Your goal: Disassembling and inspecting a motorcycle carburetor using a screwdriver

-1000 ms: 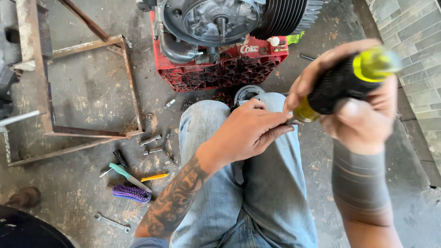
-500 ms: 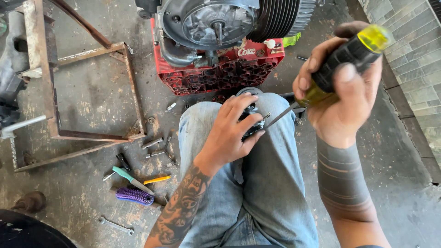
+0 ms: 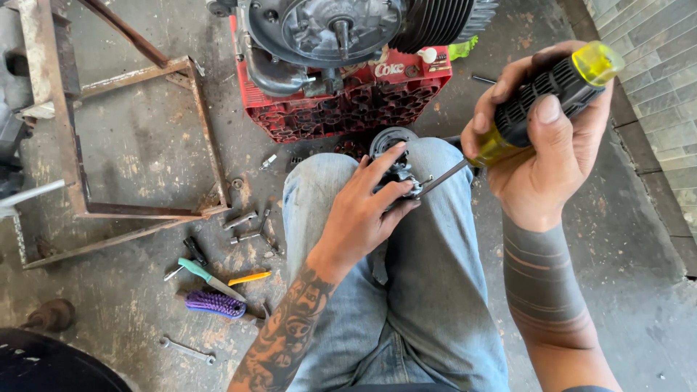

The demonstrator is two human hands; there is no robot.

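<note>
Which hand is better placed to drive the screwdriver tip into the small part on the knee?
Right. The right hand already grips the screwdriver, whose tip meets the small metal part. The left hand is wrapped around that part, steadying it.

The small metal part [image 3: 396, 174] held on the knee is largely covered by the left hand [image 3: 367, 214]; its form cannot be told. The screwdriver [image 3: 537, 105] tip is hidden where it meets the part. The right hand [image 3: 541, 156] covers the middle of the handle. The engine [image 3: 341, 33] on the red crate [image 3: 348, 101] is cut off by the top edge. The rusty steel frame [image 3: 138, 145] runs off the left and top edges. A dark object [image 3: 51, 363] at the bottom left corner is cut off, kind unclear. Small bolts [image 3: 247, 225] on the floor are too small to identify.
</note>
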